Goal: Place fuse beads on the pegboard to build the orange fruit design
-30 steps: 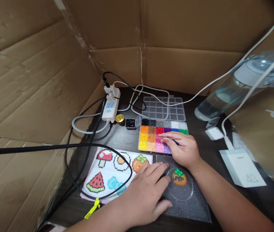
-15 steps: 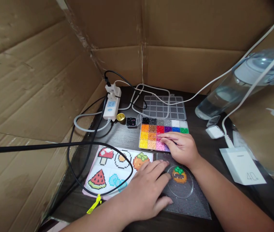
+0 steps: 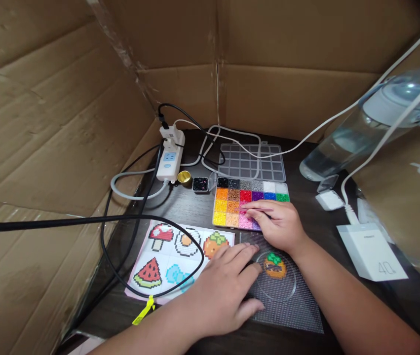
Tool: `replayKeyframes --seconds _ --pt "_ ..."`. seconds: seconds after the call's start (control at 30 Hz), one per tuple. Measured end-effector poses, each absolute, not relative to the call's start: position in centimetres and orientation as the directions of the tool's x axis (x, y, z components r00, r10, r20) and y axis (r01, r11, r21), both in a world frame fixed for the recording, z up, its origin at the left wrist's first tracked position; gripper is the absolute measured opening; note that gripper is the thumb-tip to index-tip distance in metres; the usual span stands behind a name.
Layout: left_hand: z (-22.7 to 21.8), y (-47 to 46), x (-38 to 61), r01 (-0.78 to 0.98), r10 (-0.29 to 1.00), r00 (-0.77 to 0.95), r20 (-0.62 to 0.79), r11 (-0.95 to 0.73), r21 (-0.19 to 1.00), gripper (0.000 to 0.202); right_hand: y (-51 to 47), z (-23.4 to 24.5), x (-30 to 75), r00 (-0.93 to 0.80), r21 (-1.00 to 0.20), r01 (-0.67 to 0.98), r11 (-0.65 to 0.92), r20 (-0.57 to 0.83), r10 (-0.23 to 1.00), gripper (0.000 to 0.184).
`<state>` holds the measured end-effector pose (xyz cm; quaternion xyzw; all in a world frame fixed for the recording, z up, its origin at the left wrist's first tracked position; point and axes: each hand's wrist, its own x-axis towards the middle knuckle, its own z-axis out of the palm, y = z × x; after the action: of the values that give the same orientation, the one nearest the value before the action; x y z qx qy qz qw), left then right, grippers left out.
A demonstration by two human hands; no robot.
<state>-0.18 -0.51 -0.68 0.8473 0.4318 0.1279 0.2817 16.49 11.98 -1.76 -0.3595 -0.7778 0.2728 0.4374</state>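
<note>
My right hand (image 3: 278, 224) rests on the near right corner of the bead box (image 3: 248, 204), which is split into compartments of coloured beads. Its fingers pinch thin tweezers (image 3: 257, 209) whose tip points left into the orange and pink compartments. My left hand (image 3: 220, 293) lies flat, fingers spread, on the left edge of the clear pegboard (image 3: 287, 301). On the pegboard sits a part-built orange bead fruit with a green top (image 3: 274, 265). A pattern sheet (image 3: 169, 259) with mushroom, egg, orange, watermelon and bow pictures lies to the left.
Cardboard walls surround the dark table (image 3: 195, 212). A power strip (image 3: 168, 160) with cables, a gold cap (image 3: 184, 176), a small tray of black beads (image 3: 200, 184) and the clear box lid (image 3: 252, 162) lie behind. At right lie a water bottle (image 3: 365, 128) and a white charger (image 3: 370, 251). A black cable (image 3: 84, 222) loops over the sheet.
The view has shifted slightly. My right hand has edged the tweezers a little over the bead box; my left hand stays on the pegboard.
</note>
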Motion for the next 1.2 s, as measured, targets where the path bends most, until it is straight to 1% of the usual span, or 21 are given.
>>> replayKeyframes --seconds 0.3,0.83,1.2 --pt "-0.62 -0.62 -0.1 0.677 0.801 0.596 -0.053 -0.466 0.57 0.049 12.07 -2.02 16.5 -0.356 -0.742 0.308 0.596 0.49 0.795 0.019" --pt "-0.71 -0.37 -0.12 0.677 0.798 0.6 -0.049 -0.474 0.563 0.049 12.13 -2.07 16.47 -0.371 -0.738 0.3 0.604 0.493 0.787 0.017" --pt "-0.49 -0.5 -0.24 0.686 0.801 0.595 -0.07 -0.46 0.563 0.05 12.06 -1.89 16.32 -0.336 -0.748 0.272 0.605 0.516 0.788 0.018"
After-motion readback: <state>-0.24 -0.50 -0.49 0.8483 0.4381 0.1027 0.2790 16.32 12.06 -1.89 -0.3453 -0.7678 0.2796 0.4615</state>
